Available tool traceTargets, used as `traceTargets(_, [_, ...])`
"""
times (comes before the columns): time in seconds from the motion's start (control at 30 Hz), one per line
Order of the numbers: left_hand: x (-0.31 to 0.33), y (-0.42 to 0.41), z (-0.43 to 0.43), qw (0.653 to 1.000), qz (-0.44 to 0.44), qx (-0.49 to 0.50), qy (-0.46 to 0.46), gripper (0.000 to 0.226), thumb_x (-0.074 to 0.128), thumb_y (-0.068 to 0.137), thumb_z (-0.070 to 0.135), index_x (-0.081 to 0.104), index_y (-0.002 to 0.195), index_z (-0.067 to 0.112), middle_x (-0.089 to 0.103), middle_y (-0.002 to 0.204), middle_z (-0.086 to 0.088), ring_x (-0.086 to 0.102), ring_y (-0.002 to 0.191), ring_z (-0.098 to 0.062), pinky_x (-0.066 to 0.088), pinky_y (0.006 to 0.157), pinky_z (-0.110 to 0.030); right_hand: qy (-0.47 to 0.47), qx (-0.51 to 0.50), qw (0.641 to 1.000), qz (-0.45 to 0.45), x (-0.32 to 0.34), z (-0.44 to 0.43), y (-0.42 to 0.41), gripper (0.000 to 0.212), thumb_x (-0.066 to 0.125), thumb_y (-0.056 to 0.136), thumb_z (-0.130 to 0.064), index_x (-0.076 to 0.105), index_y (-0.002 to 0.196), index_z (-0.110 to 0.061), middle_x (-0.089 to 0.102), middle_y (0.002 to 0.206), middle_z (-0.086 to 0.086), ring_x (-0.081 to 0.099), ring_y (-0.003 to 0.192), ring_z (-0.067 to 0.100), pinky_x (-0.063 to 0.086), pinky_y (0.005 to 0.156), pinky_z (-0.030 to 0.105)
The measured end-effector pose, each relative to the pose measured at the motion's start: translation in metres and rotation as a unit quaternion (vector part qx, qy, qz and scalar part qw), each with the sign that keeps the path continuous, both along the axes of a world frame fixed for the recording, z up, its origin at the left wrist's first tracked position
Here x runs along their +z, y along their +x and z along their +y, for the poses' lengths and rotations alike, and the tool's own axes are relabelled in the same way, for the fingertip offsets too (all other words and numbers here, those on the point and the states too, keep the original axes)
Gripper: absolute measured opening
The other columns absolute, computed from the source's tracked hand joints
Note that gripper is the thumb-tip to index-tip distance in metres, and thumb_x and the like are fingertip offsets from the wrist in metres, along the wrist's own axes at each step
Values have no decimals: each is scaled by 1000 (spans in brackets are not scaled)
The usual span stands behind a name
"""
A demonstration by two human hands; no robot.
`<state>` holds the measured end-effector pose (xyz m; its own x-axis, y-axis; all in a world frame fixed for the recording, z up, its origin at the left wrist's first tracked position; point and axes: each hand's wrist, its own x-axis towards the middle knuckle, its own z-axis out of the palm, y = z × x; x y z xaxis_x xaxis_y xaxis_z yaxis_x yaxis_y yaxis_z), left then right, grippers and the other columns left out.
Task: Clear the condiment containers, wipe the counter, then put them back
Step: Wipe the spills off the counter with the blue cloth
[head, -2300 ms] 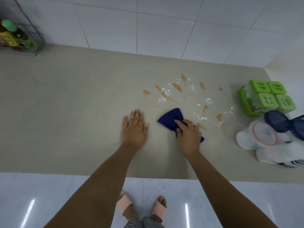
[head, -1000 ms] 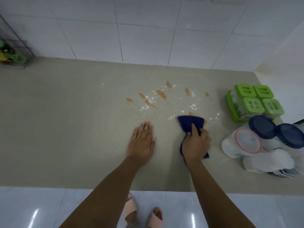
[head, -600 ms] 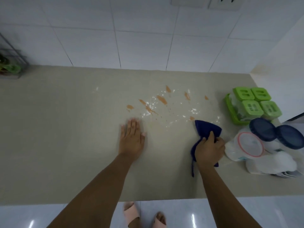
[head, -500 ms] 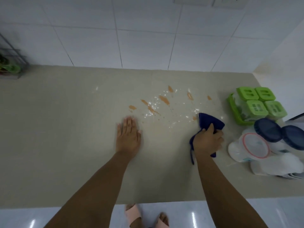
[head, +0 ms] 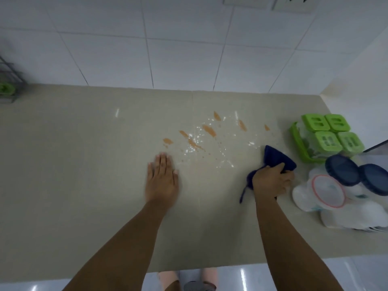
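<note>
My right hand grips a dark blue cloth pressed on the beige counter, right of a spill of orange smears and white specks. My left hand lies flat on the counter, fingers together, just left of and below the spill. The condiment containers stand at the right edge: a green rack of several green-lidded jars, two jars with dark blue lids, and a white tub with a red-ringed lid. The cloth nearly touches the green rack.
A wire rack with a green-capped bottle stands at the far left against the tiled wall. Wall sockets sit above. The counter's front edge runs across the bottom, with the floor and my sandalled feet below.
My right hand has swept the cloth rightward from the middle of the spill to its right side, beside the containers. Smears on the lower right are gone. My left hand stayed flat.
</note>
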<state>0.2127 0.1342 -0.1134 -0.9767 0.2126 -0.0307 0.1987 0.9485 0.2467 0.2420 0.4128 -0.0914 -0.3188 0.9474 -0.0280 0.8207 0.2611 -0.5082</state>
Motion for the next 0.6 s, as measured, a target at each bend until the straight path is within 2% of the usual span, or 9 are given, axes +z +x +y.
traceTargets(0.07, [-1, 1, 0, 1000, 7, 2, -2, 71, -4, 88, 40, 9, 150, 7, 8, 160, -9, 1, 148, -22, -4, 120, -41, -23, -8, 1000, -10, 8, 13, -25, 55, 46, 97, -28, 29, 147, -11, 23, 151, 21, 32, 129, 41, 31, 103, 50])
traceTargets(0.13, [-1, 1, 1, 1000, 14, 7, 1, 70, -3, 89, 39, 10, 150, 7, 9, 160, -8, 2, 148, -21, -3, 120, -40, -32, 27, 999, -24, 12, 20, -45, 54, 43, 98, -29, 27, 148, -14, 22, 152, 17, 32, 129, 39, 29, 105, 49])
traceTargets(0.3, [-1, 0, 2, 1000, 12, 14, 4, 69, 1, 90, 40, 15, 149, 8, 13, 159, -8, 5, 148, -20, 0, 120, -40, 28, 174, 984, -24, 5, 13, -41, 45, 47, 97, -22, 42, 142, -16, 34, 147, 16, 37, 124, 40, 31, 102, 48])
traceTargets(0.37, [-1, 0, 1, 1000, 10, 17, 6, 67, 4, 91, 40, 17, 149, 8, 16, 159, -9, 7, 148, -21, 1, 120, -39, 28, 133, 991, 0, 0, 9, -21, 45, 49, 96, -18, 44, 141, -15, 35, 146, 19, 36, 125, 41, 29, 102, 48])
traceTargets(0.5, [2, 1, 1, 999, 15, 35, 29, 68, 7, 92, 41, 19, 148, 7, 19, 158, -9, 10, 147, -21, -3, 117, -34, -45, 4, 999, 4, 5, 26, -19, 57, 51, 95, -20, 29, 147, -11, 22, 152, 20, 29, 131, 42, 24, 107, 49])
traceTargets(0.6, [4, -3, -5, 994, 30, 89, 52, 67, 10, 91, 40, 26, 146, 3, 26, 155, -14, 18, 145, -25, 4, 117, -39, -88, 0, 996, 1, 14, 51, -50, 66, 55, 91, -21, 23, 148, -9, 19, 153, 18, 26, 134, 39, 23, 109, 48])
